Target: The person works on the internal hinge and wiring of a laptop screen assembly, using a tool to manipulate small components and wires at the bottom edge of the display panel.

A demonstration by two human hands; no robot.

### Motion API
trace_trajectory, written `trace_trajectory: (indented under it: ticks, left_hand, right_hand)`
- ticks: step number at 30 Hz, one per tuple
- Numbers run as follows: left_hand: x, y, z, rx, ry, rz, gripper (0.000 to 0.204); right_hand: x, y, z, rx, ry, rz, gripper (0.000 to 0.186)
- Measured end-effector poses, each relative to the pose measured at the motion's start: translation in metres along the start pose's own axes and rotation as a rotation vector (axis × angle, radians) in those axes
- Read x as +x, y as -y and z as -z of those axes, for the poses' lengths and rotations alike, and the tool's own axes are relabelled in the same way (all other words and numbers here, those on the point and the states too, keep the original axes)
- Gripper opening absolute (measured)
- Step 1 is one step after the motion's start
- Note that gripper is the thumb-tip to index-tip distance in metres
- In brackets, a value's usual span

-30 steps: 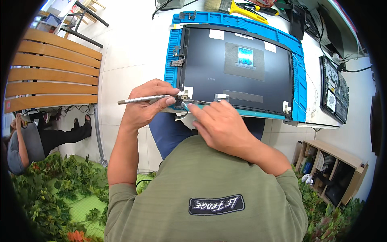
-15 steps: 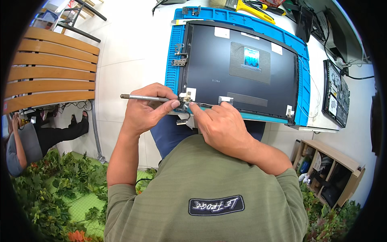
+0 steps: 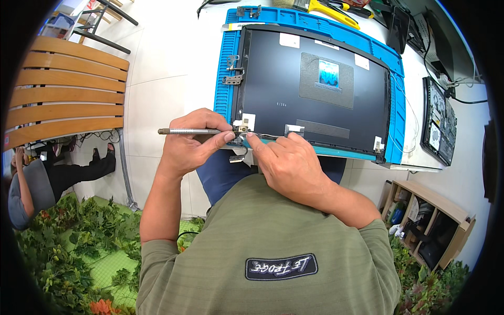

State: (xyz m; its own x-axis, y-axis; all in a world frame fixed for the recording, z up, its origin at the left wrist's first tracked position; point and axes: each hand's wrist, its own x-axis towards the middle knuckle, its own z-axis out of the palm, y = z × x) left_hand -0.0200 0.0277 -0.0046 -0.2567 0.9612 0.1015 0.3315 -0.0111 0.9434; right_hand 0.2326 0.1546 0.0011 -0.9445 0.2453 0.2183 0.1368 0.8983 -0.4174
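A dark laptop lid panel (image 3: pixel 273 68) lies on a blue work mat (image 3: pixel 223 100). At its near left corner, my left hand (image 3: pixel 191 142) pinches a slim metal tool (image 3: pixel 189 131) with a ridged grip, its thin end toward a small metal hinge piece (image 3: pixel 242 129). My right hand (image 3: pixel 296 163) reaches in from the other side, index finger stretched out and its tip touching beside that piece. Its other fingers rest by a thin cable along the lid's near edge; the thumb is hidden. A cable connector (image 3: pixel 237 158) hangs below the corner, over my lap.
Loose metal hinges (image 3: pixel 232 79) lie on the mat's left edge. Beyond the mat sit a yellow-handled tool (image 3: pixel 336 16) and a brush. An opened laptop base (image 3: pixel 439 123) stands at the right. A slatted bench (image 3: pixel 68 94) and another person (image 3: pixel 37 184) are at the left.
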Motion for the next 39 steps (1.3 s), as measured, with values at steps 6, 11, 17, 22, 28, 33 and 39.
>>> trace_trajectory:
  ticks: [6, 11, 17, 22, 28, 33, 39]
  left_hand:
    - [0.001, 0.001, 0.001, 0.042, 0.007, -0.061, 0.01]
    - [0.006, 0.0, 0.005, 0.081, 0.039, -0.124, 0.011]
    - [0.008, -0.001, 0.007, 0.035, 0.063, -0.028, 0.011]
    - [0.006, -0.007, 0.004, 0.062, 0.051, -0.019, 0.012]
    - [0.004, -0.01, 0.004, 0.142, 0.044, -0.065, 0.012]
    - [0.003, -0.012, 0.005, 0.145, 0.041, -0.024, 0.013]
    - [0.004, -0.017, 0.004, 0.187, 0.033, -0.047, 0.013]
  right_hand:
    - [0.0, -0.001, -0.001, 0.001, -0.018, 0.003, 0.054]
    - [0.003, -0.001, -0.002, -0.008, -0.03, 0.01, 0.053]
    - [0.004, -0.001, -0.001, -0.03, -0.002, 0.011, 0.055]
    - [0.002, -0.001, -0.001, -0.034, 0.0, 0.017, 0.057]
    - [0.002, -0.001, -0.001, -0.046, 0.005, 0.021, 0.059]
    - [0.003, -0.001, -0.001, -0.036, -0.006, 0.019, 0.059]
    - [0.003, 0.0, 0.0, -0.039, 0.007, 0.013, 0.058]
